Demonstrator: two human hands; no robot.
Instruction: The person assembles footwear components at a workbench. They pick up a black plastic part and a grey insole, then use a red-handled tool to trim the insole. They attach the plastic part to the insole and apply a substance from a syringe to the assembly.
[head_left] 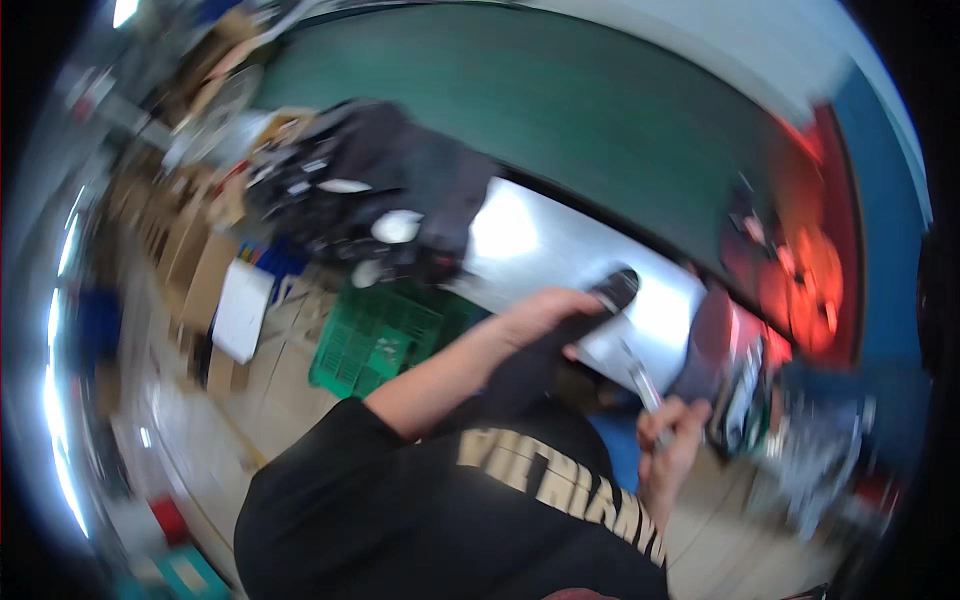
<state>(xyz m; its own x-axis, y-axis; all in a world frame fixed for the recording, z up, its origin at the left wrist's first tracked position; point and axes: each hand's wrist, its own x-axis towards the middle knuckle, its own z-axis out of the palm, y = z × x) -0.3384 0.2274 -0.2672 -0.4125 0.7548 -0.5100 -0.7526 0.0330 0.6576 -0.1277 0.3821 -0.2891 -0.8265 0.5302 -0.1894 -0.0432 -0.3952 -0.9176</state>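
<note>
My left hand (553,307) reaches over the shiny metal tabletop (555,250). Its fingers close around a black rounded piece (618,288) with a pale band; blur hides what kind of thing it is. Lower and to the right, my right hand (672,440) grips a slim silver tool (640,375), which points up and left toward the metal surface. The tool's tip is too smeared to make out. Beside the tool, at the right end of the metal, stands a dark rounded thing (705,340).
Dark pieces with white patches (390,190) are heaped left of the metal. Below them stands a green plastic crate (370,340). A wide green surface (530,85) runs behind. Red-orange light falls on a round thing (815,285) at right. Cardboard boxes (200,280) line the left.
</note>
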